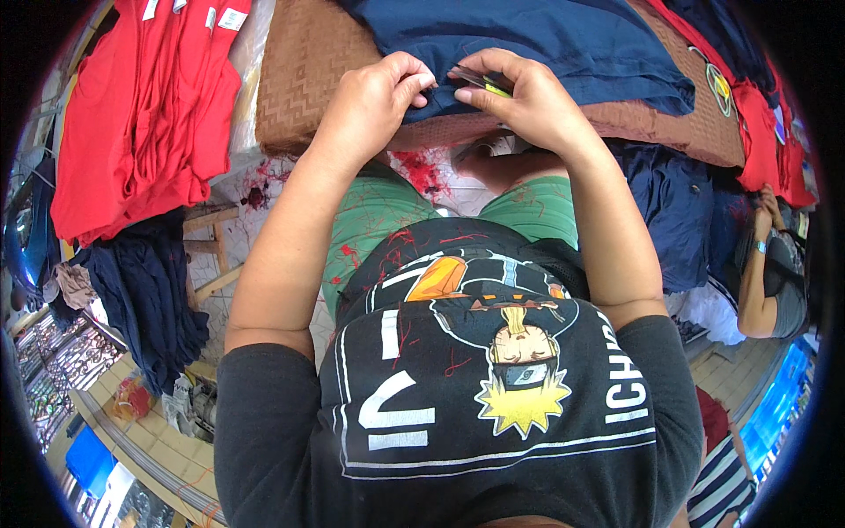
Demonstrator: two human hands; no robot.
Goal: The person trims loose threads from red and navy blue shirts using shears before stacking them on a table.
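A navy blue garment (537, 40) lies spread over a brown textured cushion (295, 75) in front of me. My left hand (383, 97) is closed in a pinch at the garment's near edge, thumb against forefinger, with a bit of dark cloth at the fingertips. Facing it across a small gap, my right hand (524, 92) grips a pair of thread snips (480, 81). Their dark blades point toward my left hand, and a yellow part shows near the thumb. Whether a thread runs between the hands is too small to tell.
Red garments (145, 114) with white tags hang at the left, above dark navy cloth (145, 290). More navy cloth (664, 211) hangs at the right, below red pieces (757, 132). Red thread scraps (422, 172) litter the floor and my lap. Another person's arm (759, 273) shows far right.
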